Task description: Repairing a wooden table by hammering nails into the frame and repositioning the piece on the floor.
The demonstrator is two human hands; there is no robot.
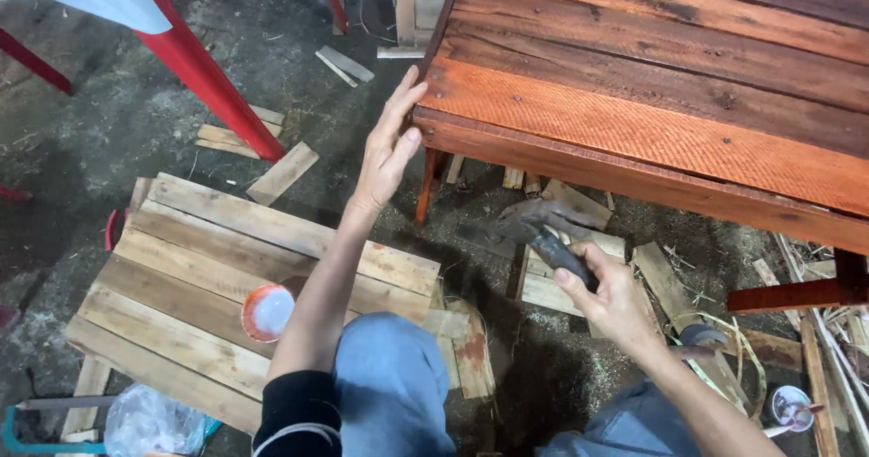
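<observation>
Left hand spread flat, fingertips against corner of red-stained wooden table. Right hand gripped round hammer handle, head just below table edge; small orange dish beside left forearm on pallet

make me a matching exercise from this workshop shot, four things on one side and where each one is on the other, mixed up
Things:
1. hammer
2. left hand
3. small round orange-rimmed container
4. clear plastic bag

Places:
A. on the pale plank pallet beside the person's knee
B. flat against the corner of the reddish stained table
C. at the bottom left edge of the view, next to a teal-handled saw
D. gripped in the right hand, below the table's edge

Pairs: 1-D, 2-B, 3-A, 4-C
</observation>
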